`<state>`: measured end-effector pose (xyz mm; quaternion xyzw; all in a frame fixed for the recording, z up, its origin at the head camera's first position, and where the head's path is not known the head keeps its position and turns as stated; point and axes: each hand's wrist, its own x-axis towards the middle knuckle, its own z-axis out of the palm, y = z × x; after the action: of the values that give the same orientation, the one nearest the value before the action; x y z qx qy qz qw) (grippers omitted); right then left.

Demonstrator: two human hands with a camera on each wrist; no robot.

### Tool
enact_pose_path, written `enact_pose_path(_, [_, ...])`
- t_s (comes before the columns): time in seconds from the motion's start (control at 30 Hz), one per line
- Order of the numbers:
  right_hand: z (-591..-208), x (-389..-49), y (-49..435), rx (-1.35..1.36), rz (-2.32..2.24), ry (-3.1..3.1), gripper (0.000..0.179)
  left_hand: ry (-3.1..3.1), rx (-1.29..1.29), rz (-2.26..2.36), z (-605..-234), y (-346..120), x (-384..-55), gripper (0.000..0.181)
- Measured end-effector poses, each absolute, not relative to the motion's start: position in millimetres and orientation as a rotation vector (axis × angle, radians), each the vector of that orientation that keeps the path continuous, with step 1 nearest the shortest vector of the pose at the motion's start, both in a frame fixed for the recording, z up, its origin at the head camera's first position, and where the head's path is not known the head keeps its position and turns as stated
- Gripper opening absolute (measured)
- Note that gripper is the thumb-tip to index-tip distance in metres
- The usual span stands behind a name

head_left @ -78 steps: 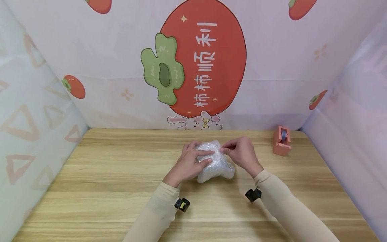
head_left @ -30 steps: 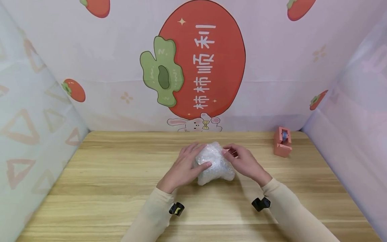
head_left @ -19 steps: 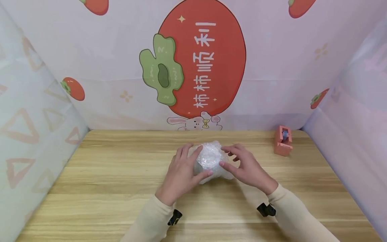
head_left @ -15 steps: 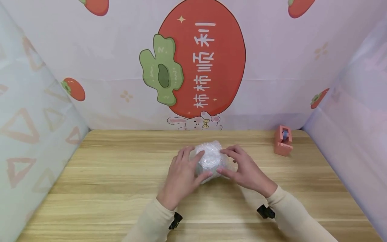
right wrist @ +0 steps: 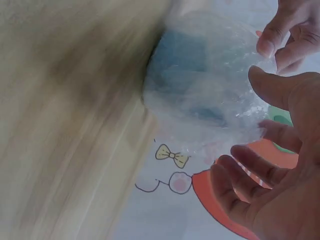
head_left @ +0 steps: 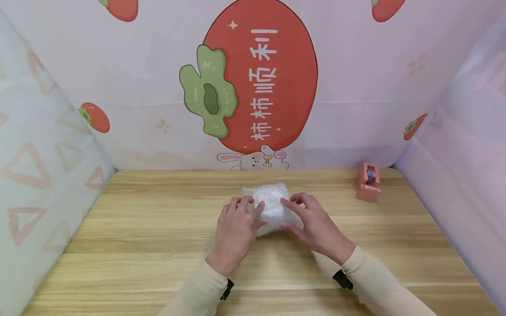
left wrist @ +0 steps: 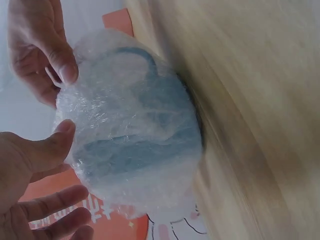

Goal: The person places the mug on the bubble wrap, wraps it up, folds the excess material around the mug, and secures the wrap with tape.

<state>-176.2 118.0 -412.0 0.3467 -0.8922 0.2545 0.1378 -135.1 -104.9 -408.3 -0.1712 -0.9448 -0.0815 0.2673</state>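
Note:
A bundle of bubble wrap (head_left: 272, 204) sits on the wooden table between both hands. Through the clear layers in the left wrist view, a blue thing with a curved, loop-like band (left wrist: 135, 55) shows; its kind is blurred by the wrap. My left hand (head_left: 236, 228) holds the bundle's left side, thumb at the near edge and bent fingers farther up. On the other side, my right hand (head_left: 320, 228) holds it with thumb and index finger. The remaining right fingers (right wrist: 240, 172) curve loosely off the wrap in the right wrist view. The bundle's underside is hidden.
A pink tape dispenser (head_left: 368, 182) with a blue roll stands at the table's back right. A printed cloth backdrop (head_left: 348, 79) rises behind the table (head_left: 150, 237), with cloth walls at both sides.
Earlier the right fingers pinched at the wrap's top while the left hand lay over it. Both hands then spread to the sides, and the bundle has been turned and shifted slightly left.

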Motion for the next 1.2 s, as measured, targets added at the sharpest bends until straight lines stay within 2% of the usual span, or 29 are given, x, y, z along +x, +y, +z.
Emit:
enact_pose_path(0.37, [-415.7,-182.1,94.7,0.883,0.721,-2.551,0.061,-2.458,-0.413,-0.419,-413.1,-115.1,-146.2,0.034])
enact_pose_path(1.2, [-417.2,-223.4,72.1,0.747,0.891,-2.629,0.060,-2.637,-0.234,-0.536,-407.6,-120.9,-190.6,0.040])
